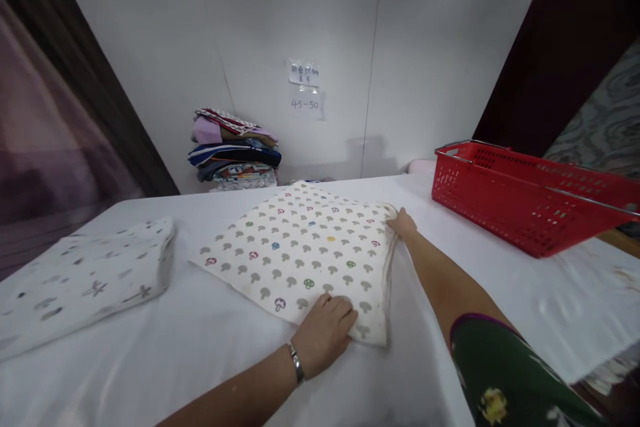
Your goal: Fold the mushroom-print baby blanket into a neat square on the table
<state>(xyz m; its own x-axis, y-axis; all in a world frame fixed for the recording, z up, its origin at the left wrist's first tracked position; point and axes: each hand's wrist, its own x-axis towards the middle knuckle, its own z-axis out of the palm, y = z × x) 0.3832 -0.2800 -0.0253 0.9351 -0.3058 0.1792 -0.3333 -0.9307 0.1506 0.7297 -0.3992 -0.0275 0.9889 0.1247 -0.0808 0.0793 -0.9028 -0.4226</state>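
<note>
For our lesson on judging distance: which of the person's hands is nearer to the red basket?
Right. The right hand is at the mushroom-print cloth's far right corner, left of the red basket; the left hand touches the near edge, farther away.

Matt, soft-looking mushroom-print cloth (300, 250) on a smooth white fabric cover (200, 337) with a faint sheen. At right, a smooth red plastic basket (485, 207) with shiny metal handles (590, 201). Far off, paper signs (305, 105) on a smooth wall (310, 7).
</note>
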